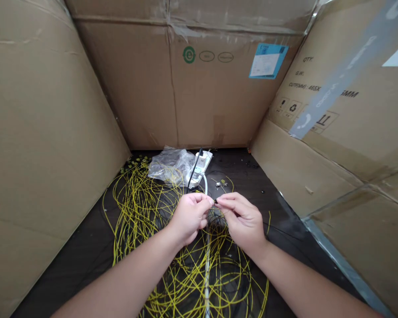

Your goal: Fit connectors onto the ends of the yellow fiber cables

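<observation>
Watching through the head feed, I have the left hand reaching in from its forearm at a slant, wrist nearly straight, fingers curled under and thumb pressed to forefinger. Its tips close on a small black piece, which sits right between the two hands; I can't make out its exact form. The right hand mirrors that, pinching the piece's other side, fingers bent and back of the hand turned up.

Now the materials. Left of the hands stands a matte brown cardboard panel; nearer, thin glossy yellow wires loop in a springy tangle that spreads beneath both hands. Just beyond the left hand lie a crumpled clear plastic bag and a white, oblong power strip. Beyond the right fingertips are tiny metallic connectors. Right of that hand, smooth blue tape crosses a printed cardboard box.
</observation>
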The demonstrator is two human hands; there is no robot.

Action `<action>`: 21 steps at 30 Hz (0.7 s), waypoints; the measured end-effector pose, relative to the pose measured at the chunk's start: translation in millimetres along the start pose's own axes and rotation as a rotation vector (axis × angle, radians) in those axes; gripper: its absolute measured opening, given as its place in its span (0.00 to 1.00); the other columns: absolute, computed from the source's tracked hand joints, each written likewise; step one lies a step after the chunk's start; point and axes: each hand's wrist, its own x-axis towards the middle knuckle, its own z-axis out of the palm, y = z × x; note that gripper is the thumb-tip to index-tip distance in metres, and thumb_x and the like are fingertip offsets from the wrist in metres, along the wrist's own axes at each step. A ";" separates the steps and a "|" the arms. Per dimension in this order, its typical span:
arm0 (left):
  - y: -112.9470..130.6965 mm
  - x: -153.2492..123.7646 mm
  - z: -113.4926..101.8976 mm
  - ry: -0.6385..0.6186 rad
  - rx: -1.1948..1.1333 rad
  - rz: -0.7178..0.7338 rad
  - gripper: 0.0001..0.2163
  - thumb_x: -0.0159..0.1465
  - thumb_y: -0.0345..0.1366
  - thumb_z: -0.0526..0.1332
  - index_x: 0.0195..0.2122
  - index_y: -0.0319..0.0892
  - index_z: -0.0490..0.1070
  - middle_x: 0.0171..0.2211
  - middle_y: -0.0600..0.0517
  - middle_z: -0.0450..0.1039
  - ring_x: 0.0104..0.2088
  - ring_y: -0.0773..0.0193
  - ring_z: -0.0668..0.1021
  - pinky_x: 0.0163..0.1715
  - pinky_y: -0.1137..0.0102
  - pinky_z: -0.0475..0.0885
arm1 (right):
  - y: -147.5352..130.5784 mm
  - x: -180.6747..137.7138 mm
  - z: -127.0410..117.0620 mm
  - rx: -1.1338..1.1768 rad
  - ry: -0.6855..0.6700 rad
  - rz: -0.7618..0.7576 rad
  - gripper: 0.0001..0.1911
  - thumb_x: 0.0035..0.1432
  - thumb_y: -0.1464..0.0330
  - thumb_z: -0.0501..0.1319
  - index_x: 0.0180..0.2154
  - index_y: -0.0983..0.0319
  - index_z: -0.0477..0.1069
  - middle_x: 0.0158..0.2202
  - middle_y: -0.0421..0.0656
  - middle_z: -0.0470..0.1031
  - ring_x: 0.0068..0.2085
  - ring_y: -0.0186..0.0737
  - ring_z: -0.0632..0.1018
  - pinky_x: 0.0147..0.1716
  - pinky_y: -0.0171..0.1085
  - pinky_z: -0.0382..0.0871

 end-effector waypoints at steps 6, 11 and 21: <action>-0.2 0.6 0.1 0.001 0.012 0.001 0.09 0.53 0.34 0.63 0.22 0.38 0.62 0.13 0.63 0.47 0.13 0.79 0.49 0.12 0.79 0.42 | 1.1 0.3 0.7 0.013 0.005 0.015 0.13 0.53 0.79 0.59 0.36 0.57 0.75 0.36 0.42 0.72 0.35 0.35 0.74 0.33 0.35 0.71; 0.0 0.2 1.1 0.002 0.010 0.000 0.09 0.52 0.34 0.63 0.22 0.39 0.62 0.12 0.63 0.47 0.13 0.79 0.49 0.12 0.79 0.42 | 1.0 1.2 1.1 0.041 0.017 0.056 0.11 0.53 0.78 0.59 0.35 0.58 0.75 0.35 0.42 0.72 0.34 0.35 0.74 0.32 0.35 0.71; 0.8 -2.5 2.4 0.021 0.043 0.024 0.09 0.52 0.34 0.61 0.20 0.38 0.61 0.15 0.58 0.58 0.14 0.78 0.55 0.12 0.80 0.45 | -1.1 3.3 2.2 0.051 0.064 0.113 0.08 0.53 0.74 0.60 0.34 0.58 0.75 0.36 0.43 0.74 0.36 0.35 0.75 0.34 0.35 0.72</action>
